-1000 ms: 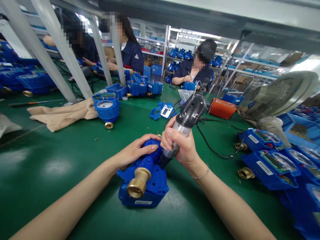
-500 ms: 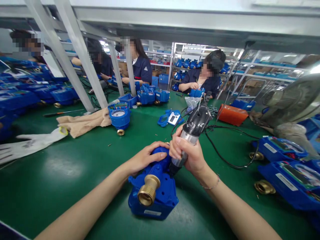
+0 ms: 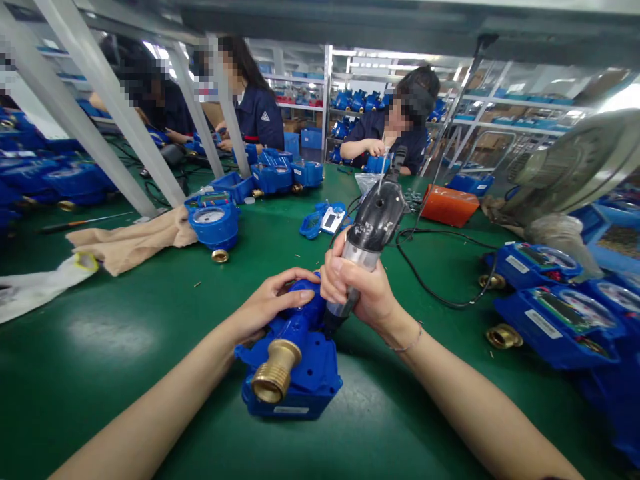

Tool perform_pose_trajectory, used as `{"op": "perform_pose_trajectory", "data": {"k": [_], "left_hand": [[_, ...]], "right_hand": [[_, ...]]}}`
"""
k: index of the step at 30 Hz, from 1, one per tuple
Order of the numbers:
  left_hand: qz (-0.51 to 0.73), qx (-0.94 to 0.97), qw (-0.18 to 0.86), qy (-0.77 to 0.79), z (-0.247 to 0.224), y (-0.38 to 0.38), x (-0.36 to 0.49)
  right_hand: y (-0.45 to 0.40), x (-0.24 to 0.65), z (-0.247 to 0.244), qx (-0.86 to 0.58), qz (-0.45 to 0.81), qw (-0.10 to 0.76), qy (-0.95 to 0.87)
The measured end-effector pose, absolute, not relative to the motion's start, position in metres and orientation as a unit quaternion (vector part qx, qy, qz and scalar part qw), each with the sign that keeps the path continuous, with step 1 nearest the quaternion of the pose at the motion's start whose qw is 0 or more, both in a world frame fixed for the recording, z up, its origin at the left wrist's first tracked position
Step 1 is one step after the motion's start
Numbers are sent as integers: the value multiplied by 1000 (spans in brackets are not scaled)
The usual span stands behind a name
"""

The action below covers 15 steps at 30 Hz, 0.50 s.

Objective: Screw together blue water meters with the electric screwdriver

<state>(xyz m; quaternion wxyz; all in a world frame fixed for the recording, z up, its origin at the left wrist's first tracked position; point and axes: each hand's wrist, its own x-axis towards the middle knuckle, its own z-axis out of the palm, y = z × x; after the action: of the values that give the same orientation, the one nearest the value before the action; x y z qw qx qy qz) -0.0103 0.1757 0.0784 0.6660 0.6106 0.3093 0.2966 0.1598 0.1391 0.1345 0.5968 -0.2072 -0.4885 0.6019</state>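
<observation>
- While the left hand (image 3: 270, 307) sits curled over a blue water meter (image 3: 295, 380), pinning it down, the right hand (image 3: 357, 290) is closed in a tight fist around the clear lower barrel of an electric screwdriver (image 3: 373, 223).
- The screwdriver's nose angles down into the meter's blue housing, right beside the left hand. The tip itself is hidden, so I can't tell if it's seated on a screw.
- The meter lies on the green bench mat (image 3: 100, 373) right in front of the person, with its brass threaded end (image 3: 270, 380) pointing up toward the camera.
- Progress-wise, the brass end is on and the housing looks assembled, but no dial face shows from this angle, so it's hard to say what's left.
- Similar blue meters (image 3: 555, 320) with glass faces sit off to the right, with a loose brass coupling (image 3: 504, 337) beside them.
- There's a white label (image 3: 291, 410) on the meter's edge, but it's too small to read, and no brand is legible anywhere.
</observation>
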Motion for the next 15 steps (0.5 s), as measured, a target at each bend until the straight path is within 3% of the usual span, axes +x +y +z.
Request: {"op": "perform_pose_trajectory", "data": {"k": [15], "left_hand": [[277, 644, 638, 318, 86, 170, -11]], "right_hand": [[141, 164, 153, -192, 590, 594, -512]]}}
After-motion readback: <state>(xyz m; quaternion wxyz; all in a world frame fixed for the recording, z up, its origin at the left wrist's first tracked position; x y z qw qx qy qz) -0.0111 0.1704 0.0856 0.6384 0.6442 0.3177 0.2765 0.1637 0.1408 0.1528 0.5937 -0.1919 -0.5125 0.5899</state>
